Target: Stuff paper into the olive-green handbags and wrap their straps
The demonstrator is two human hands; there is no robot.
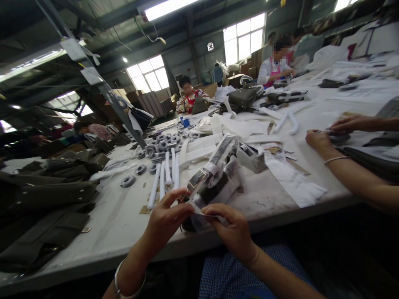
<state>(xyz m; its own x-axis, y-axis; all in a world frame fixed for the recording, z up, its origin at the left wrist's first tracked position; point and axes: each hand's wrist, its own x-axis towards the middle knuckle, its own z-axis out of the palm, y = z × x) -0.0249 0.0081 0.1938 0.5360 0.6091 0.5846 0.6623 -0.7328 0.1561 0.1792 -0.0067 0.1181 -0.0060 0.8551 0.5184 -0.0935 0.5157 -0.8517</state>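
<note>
My left hand (165, 220) and my right hand (233, 230) meet at the near edge of a long white worktable (118, 216). Both are closed on a dark olive bag part wrapped in white paper (215, 185), which lies tilted up and away from me. A strap wrapped in clear film (215, 160) rises from it. My left thumb and forefinger pinch the wrapping near its lower end. My right fingers curl over a fold of the paper.
White paper rolls (165, 176) and grey tape coils (158, 147) lie beyond my hands. Olive bags (46, 195) are piled at the left. Another person's hands (324, 139) work at the right edge. Several people sit farther along the table.
</note>
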